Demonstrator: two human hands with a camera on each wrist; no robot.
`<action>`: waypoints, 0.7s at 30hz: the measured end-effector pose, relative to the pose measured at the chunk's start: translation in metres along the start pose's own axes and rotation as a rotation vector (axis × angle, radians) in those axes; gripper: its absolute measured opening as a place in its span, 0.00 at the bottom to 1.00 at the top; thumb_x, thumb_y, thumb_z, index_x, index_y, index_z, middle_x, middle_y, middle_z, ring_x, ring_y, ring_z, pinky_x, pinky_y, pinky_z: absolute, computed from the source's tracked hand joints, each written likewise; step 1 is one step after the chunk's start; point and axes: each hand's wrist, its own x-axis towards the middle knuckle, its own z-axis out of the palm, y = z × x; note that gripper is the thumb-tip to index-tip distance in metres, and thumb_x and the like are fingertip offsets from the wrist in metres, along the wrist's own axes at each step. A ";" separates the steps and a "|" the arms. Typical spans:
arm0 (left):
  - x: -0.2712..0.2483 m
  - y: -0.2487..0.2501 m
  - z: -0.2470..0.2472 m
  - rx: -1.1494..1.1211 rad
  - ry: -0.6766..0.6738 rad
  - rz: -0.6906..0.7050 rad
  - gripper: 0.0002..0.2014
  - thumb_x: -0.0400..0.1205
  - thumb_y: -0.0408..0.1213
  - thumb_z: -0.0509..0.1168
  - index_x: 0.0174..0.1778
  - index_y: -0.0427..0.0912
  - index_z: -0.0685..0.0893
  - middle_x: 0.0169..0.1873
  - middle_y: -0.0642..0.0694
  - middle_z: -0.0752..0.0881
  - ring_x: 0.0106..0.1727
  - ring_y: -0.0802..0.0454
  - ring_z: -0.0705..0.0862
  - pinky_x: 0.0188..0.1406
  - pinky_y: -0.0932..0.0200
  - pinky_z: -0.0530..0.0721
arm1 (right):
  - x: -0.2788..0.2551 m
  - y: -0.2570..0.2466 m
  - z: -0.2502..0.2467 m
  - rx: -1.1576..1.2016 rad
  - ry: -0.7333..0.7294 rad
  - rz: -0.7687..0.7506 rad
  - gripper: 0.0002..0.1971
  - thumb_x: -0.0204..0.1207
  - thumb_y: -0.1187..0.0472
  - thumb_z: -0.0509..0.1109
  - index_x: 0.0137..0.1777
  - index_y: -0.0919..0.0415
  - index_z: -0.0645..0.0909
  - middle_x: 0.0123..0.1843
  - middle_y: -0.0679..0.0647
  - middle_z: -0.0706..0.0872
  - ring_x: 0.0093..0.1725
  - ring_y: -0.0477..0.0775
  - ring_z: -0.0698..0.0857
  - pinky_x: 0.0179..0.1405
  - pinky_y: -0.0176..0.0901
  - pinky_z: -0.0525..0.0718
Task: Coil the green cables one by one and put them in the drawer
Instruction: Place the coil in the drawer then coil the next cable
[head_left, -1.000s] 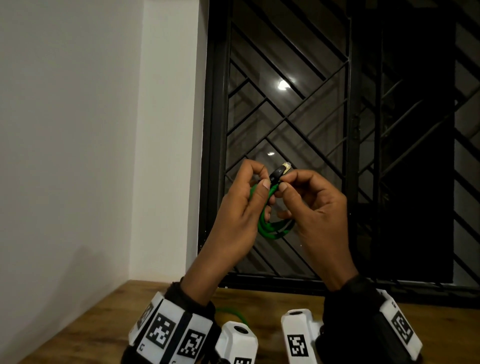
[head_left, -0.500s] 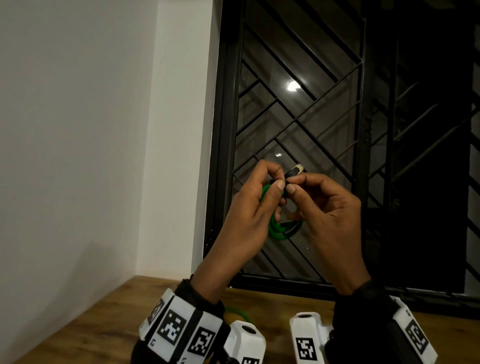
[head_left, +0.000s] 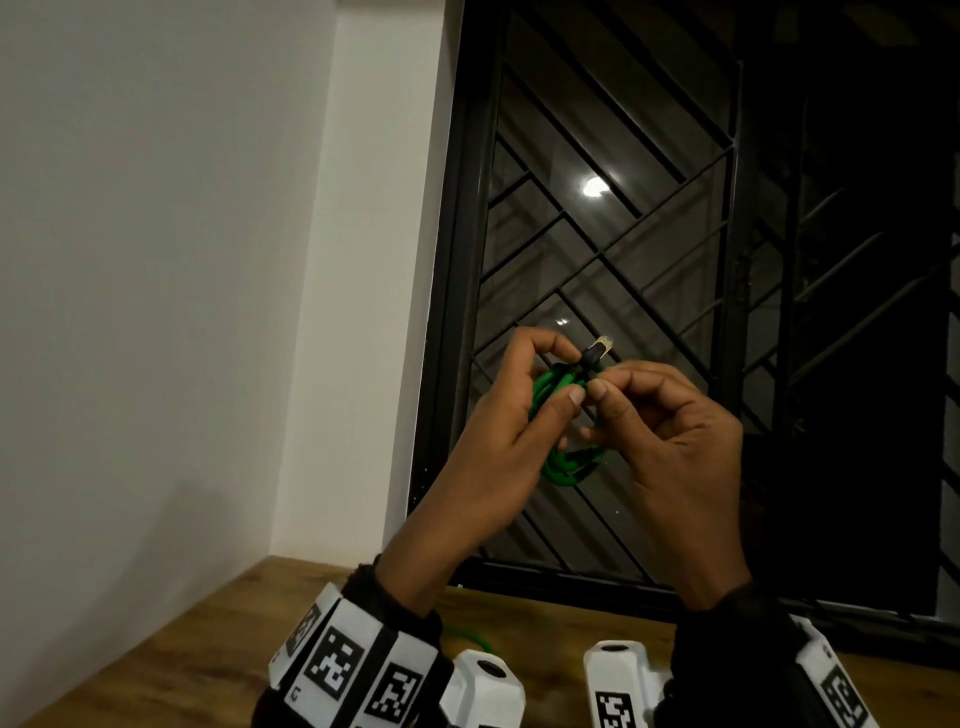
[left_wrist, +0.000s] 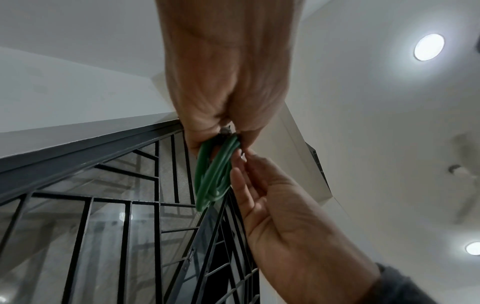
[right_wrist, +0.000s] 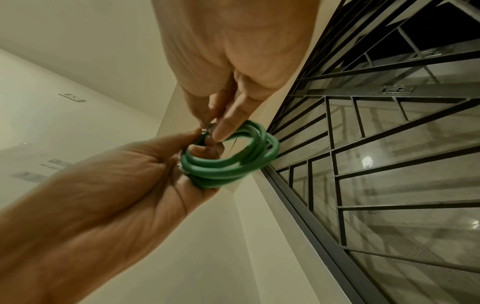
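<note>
A green cable (head_left: 560, 468) wound into a small coil hangs in the air in front of the window. My left hand (head_left: 569, 373) pinches the top of the coil between thumb and fingers. My right hand (head_left: 604, 382) pinches the cable's end just below the black plug with its metal tip (head_left: 597, 351), which sticks up above the coil. In the left wrist view the coil (left_wrist: 211, 176) hangs from the left hand (left_wrist: 228, 132), with the right hand (left_wrist: 262, 191) touching it. The right wrist view shows several loops (right_wrist: 233, 164). No drawer is in view.
A wooden table (head_left: 208, 649) lies below my hands, against a white wall (head_left: 156, 260). Another green cable (head_left: 470, 636) shows partly on it behind my left wrist. A dark window with a metal grille (head_left: 623, 234) stands straight ahead.
Both hands still hold the coil and have shifted slightly to the right in the view. The plug end stays pinched at the top of the coil.
</note>
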 end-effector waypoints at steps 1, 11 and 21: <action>0.000 -0.001 0.000 0.032 0.013 0.014 0.10 0.89 0.36 0.59 0.66 0.47 0.70 0.57 0.52 0.80 0.54 0.57 0.84 0.47 0.60 0.85 | 0.000 -0.001 0.000 -0.031 -0.003 -0.004 0.04 0.74 0.62 0.73 0.45 0.61 0.88 0.50 0.55 0.87 0.46 0.48 0.90 0.38 0.36 0.89; 0.000 -0.003 0.004 0.324 0.103 0.077 0.15 0.87 0.35 0.62 0.65 0.53 0.65 0.56 0.57 0.78 0.53 0.73 0.81 0.52 0.74 0.82 | 0.000 -0.012 0.001 -0.208 -0.057 0.006 0.05 0.80 0.63 0.71 0.44 0.55 0.87 0.45 0.47 0.89 0.46 0.40 0.87 0.39 0.32 0.84; 0.003 -0.001 -0.002 0.533 0.132 0.062 0.15 0.86 0.35 0.63 0.68 0.38 0.72 0.58 0.50 0.78 0.56 0.61 0.78 0.50 0.80 0.76 | -0.002 -0.016 0.004 -0.251 -0.178 -0.009 0.08 0.82 0.65 0.71 0.43 0.54 0.87 0.42 0.42 0.89 0.46 0.40 0.86 0.42 0.38 0.85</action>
